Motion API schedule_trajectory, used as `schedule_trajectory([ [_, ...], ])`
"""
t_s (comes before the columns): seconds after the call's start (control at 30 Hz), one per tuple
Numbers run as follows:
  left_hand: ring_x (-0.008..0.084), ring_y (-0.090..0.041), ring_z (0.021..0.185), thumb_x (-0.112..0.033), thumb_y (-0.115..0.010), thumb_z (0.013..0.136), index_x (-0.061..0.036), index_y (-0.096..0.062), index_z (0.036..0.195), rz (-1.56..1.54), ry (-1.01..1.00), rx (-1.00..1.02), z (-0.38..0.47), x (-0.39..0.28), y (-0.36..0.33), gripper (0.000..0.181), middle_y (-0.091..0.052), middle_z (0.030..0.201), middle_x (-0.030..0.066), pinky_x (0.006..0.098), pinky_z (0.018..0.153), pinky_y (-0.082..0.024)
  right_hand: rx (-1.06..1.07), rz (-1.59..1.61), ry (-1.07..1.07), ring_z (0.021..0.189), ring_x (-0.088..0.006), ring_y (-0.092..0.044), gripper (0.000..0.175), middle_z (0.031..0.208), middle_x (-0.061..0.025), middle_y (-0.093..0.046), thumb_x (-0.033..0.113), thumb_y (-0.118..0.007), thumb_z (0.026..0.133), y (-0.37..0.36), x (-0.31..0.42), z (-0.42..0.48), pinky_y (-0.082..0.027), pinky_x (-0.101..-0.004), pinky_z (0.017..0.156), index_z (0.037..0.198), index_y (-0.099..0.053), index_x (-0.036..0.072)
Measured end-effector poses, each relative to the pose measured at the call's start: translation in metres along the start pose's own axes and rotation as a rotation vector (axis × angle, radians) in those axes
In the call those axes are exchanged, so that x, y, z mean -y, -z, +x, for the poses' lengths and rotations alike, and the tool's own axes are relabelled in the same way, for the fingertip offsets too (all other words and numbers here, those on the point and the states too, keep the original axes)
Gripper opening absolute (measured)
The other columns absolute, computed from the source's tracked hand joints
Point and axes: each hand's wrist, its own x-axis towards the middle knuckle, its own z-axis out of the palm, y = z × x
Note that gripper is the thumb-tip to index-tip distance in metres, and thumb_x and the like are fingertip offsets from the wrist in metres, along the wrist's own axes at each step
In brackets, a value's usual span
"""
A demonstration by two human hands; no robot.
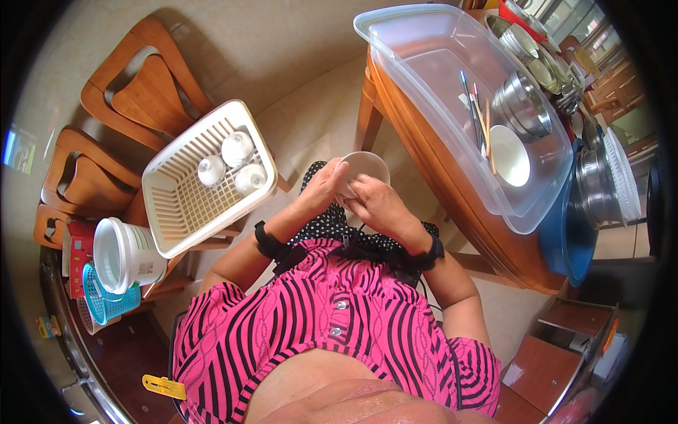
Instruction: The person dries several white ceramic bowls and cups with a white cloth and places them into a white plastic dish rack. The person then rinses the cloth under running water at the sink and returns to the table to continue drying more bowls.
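My left hand [324, 184] grips a white bowl [371, 163] by its side, above my lap. The fingers of my right hand [375, 204] are bunched at the bowl's near edge, pressing something pale, perhaps a cloth, too hidden to name. On the left a cream plastic basket [193, 241] holds several upturned white bowls or cups [237, 148]. To the right stands a large clear plastic bin [418, 100]; in it are stacked steel bowls [522, 106], a white bowl [508, 156] and several chopsticks [488, 127].
The bin rests on a wooden table [450, 196], beside a blue basin [569, 238] with metal pots [596, 185] above it. More dishes [522, 42] crowd the table's far side. Wooden chairs [148, 95], a white bucket [119, 254] and a blue perforated basket [106, 297] are on the left.
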Motion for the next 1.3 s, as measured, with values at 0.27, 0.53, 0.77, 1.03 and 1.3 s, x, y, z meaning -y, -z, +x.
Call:
schedule_trajectory([
  [0.27, 0.0182, -0.061, 0.096, -0.042, -0.035, 0.102, -0.0018, -0.049, 0.126, -0.032, 0.057, -0.113, 0.001, -0.003, 0.019, 0.049, -0.059, 0.11, 0.0127, 0.027, 0.058, -0.055, -0.344, 0.038, 0.013, 0.09, -0.0306, -0.061, 0.02, 0.104, -0.0135, -0.058, 0.008, -0.061, 0.086, 0.039, 0.01, -0.013, -0.05, -0.0354, 0.076, 0.105, -0.065, 0.002],
  [0.53, 0.03, -0.063, 0.104, -0.054, -0.036, 0.098, -0.0016, -0.041, 0.136, -0.469, 0.308, -0.184, -0.012, -0.006, 0.037, 0.065, -0.055, 0.125, 0.0173, 0.0401, 0.07, -0.06, -0.461, 0.007, -0.104, 0.08, -0.0373, -0.059, 0.015, 0.088, -0.0182, -0.058, 0.01, -0.059, 0.089, 0.054, -0.012, -0.025, -0.048, -0.0399, 0.068, 0.097, -0.061, -0.002],
  [0.77, 0.0315, -0.065, 0.097, -0.05, -0.037, 0.099, -0.0047, -0.038, 0.138, -0.752, 0.361, -0.095, -0.015, -0.011, 0.029, 0.06, -0.059, 0.121, 0.0174, 0.0394, 0.068, -0.06, -0.531, -0.292, -0.079, 0.08, -0.0371, -0.06, 0.013, 0.087, -0.0183, -0.059, 0.005, -0.06, 0.086, 0.043, -0.008, -0.019, -0.048, -0.0414, 0.065, 0.098, -0.061, -0.001],
  [1.03, 0.0345, -0.062, 0.104, -0.029, -0.044, 0.095, 0.0011, -0.038, 0.137, -0.932, 0.408, 0.016, -0.011, 0.002, 0.029, 0.052, -0.057, 0.123, 0.0195, 0.0462, 0.084, -0.053, -0.53, 0.056, 0.028, 0.078, -0.0372, -0.06, 0.015, 0.087, -0.018, -0.057, 0.002, -0.062, 0.08, 0.042, 0.026, -0.012, -0.048, -0.0412, 0.066, 0.094, -0.06, -0.001],
  [1.3, 0.0351, -0.06, 0.107, -0.022, -0.049, 0.089, 0.0011, -0.041, 0.136, -0.951, 0.417, -0.019, -0.015, -0.015, 0.028, 0.053, -0.055, 0.127, 0.0175, 0.0471, 0.089, -0.05, -0.8, 0.457, -0.097, 0.062, -0.0146, -0.059, 0.01, 0.073, -0.0057, -0.063, 0.004, -0.059, 0.089, 0.04, 0.003, -0.008, -0.047, -0.03, 0.056, 0.097, -0.061, -0.002],
])
